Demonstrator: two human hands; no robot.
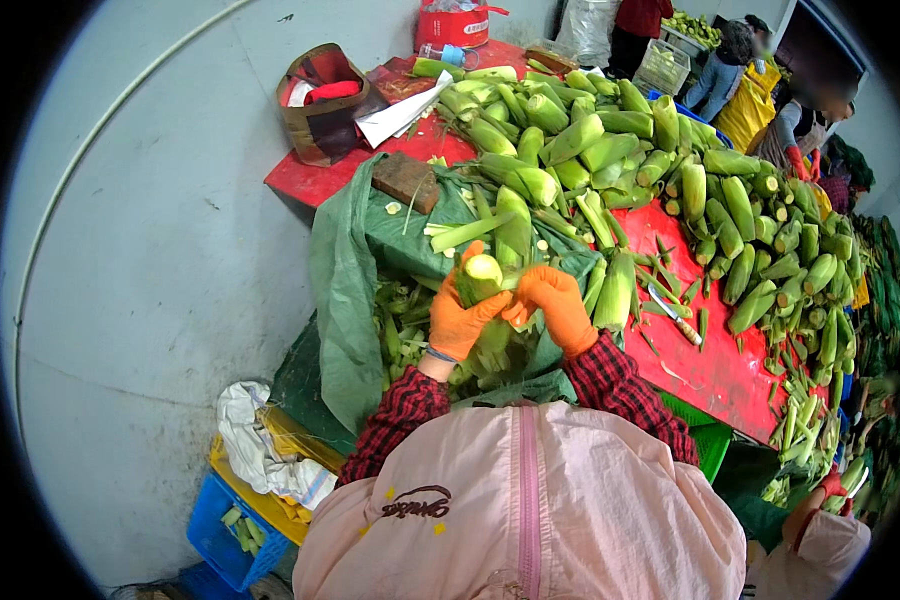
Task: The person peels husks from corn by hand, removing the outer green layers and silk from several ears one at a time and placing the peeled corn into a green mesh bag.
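Note:
An ear of corn (479, 279) in its green husk points its pale cut end up toward me. My left hand (456, 318), in an orange glove, is wrapped round it. At its right side my right hand (553, 305), gloved alike, has its fingers pinched on a strip of husk (510, 283) beside the ear. Under both hands a green sack (346, 330) gapes, with loose husks (398, 330) inside. Another husked ear (513, 228) lies just beyond my hands, and one more (616, 290) is right of my right hand.
A big heap of corn (580, 140) covers the red table (685, 345). On the table lie a knife (676, 316) and a brown block (405, 182). A bag (322, 105) stands at the far left. Blue crate (232, 535) sits lower left. Other people work at the right.

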